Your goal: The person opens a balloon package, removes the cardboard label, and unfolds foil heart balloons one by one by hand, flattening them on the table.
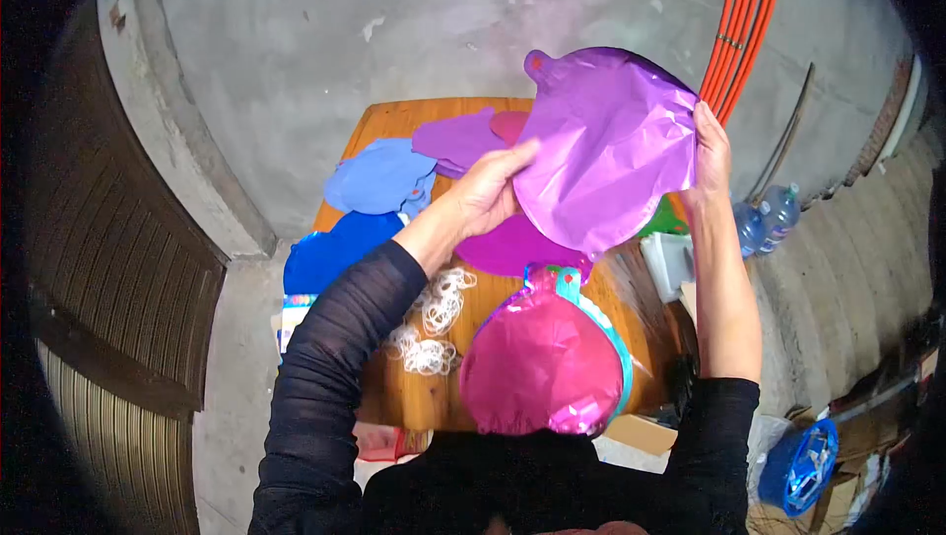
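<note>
A flat, uninflated purple foil balloon [606, 161], creased and shiny, is held up above the table between my hands. My right hand [711, 153] pinches its right edge, thumb in front. At the left edge is my left hand [491, 188], its thumb slightly blurred and its fingers partly behind the foil. Below lies a magenta flat balloon [517, 245], partly covered. Nearest my body, a pink foil balloon [544, 363] rests over a teal one [623, 363], with their necks pointing away from me. White loops of thin ribbon or string [440, 303] lie under my left forearm.
The wooden table [379, 124] also bears light blue [379, 177], dark blue [340, 249] and purple [455, 143] flat balloons. A white container [666, 264] is at its right. Water bottles [781, 206] and a blue basket [800, 471] stand on the right. A grey wall [424, 23] rises behind.
</note>
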{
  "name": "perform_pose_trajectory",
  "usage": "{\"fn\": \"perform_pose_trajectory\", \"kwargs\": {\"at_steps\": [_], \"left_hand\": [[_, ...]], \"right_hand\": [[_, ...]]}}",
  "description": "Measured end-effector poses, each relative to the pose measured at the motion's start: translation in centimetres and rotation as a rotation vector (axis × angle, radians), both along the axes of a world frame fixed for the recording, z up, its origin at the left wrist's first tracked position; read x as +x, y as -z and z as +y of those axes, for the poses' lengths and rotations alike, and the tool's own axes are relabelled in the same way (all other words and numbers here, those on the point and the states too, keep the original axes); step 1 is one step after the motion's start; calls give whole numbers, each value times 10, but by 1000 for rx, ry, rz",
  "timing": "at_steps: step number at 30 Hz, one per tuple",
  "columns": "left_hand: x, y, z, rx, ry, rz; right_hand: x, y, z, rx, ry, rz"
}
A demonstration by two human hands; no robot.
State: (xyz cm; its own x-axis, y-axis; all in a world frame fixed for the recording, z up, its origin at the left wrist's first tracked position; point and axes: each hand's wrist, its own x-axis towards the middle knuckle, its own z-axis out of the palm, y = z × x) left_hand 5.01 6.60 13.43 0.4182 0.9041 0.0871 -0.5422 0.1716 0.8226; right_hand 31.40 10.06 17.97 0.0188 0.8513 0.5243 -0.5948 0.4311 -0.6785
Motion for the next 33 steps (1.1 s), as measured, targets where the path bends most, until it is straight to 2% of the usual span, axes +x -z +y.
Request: {"fn": "perform_pose_trajectory", "kwargs": {"at_steps": [2,3,4,9,11,12,13,16,17,18,19,20,21,23,27,30,32,33], "left_hand": [[-3,9,-11,106,-110,101],[-6,8,-16,102,-122,104],[-10,6,-21,126,-219,258],[-32,-13,-65,242,-394,600],[-37,-2,-78,211,-333,705],[-37,4,-84,200,-303,758],[-34,16,-91,161,-296,744],[-38,69,-93,144,-323,1073],[-34,77,-101,128,-328,1143],[-27,78,-114,110,-331,1212],[-27,99,-114,130,-337,1105],[-27,115,-112,170,-328,1179],[-26,121,-113,211,-319,1252],[-28,142,-106,294,-317,1404],[-21,135,-113,391,-342,1630],[-17,130,-123,535,-498,1788],[-15,122,-130,635,-598,1723],[-16,119,-132,710,-681,1661]], "right_hand": [[9,14,-17,-74,75,-11],[13,22,-25,-103,132,-82],[22,33,-32,-142,156,-170],[33,75,-107,-399,178,-641],[37,89,-132,-442,117,-798],[33,98,-146,-515,80,-722],[35,108,-155,-537,83,-827],[31,126,-184,-578,98,-1121],[38,143,-184,-431,86,-1225],[35,148,-191,-429,186,-1403],[36,160,-193,-283,285,-1515],[36,170,-195,-132,386,-1620],[29,163,-204,-200,392,-1646],[30,177,-205,-127,414,-1718],[24,180,-215,-85,463,-1840],[23,174,-217,-78,436,-1984],[16,146,-219,-72,445,-2196],[15,138,-214,-24,519,-2182]]}}
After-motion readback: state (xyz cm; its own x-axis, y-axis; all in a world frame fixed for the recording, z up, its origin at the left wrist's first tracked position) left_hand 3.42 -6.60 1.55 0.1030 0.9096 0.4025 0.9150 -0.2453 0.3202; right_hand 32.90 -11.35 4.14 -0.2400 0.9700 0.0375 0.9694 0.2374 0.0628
